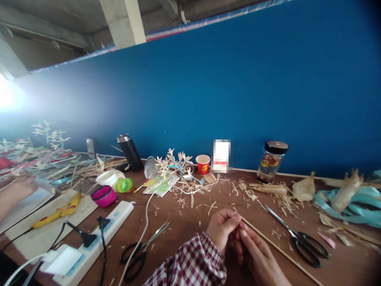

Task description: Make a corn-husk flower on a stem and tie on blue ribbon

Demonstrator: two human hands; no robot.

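My left hand (222, 226), in a checked cuff, pinches the upper end of a thin pale stick (276, 244) with thumb and index finger. Close against it, my right hand (253, 248) has its thumb and fingers closed at the same end. From there the stick slants down to the lower right, past the frame's edge. Whatever lies between the fingertips is too small to make out. Black-handled scissors (308, 242) lie right of the stick, blades pointing up and left. Another pair of scissors (143, 250) rests left of my sleeve, slightly spread.
A white power strip (111, 226), a yellow glue gun (59, 210) and cables occupy the left. Behind are a black flask (131, 153), straw flowers (175, 161), a red paper cup (203, 164) and a lidded jar (270, 165). Another person's hand (18, 190) appears far left.
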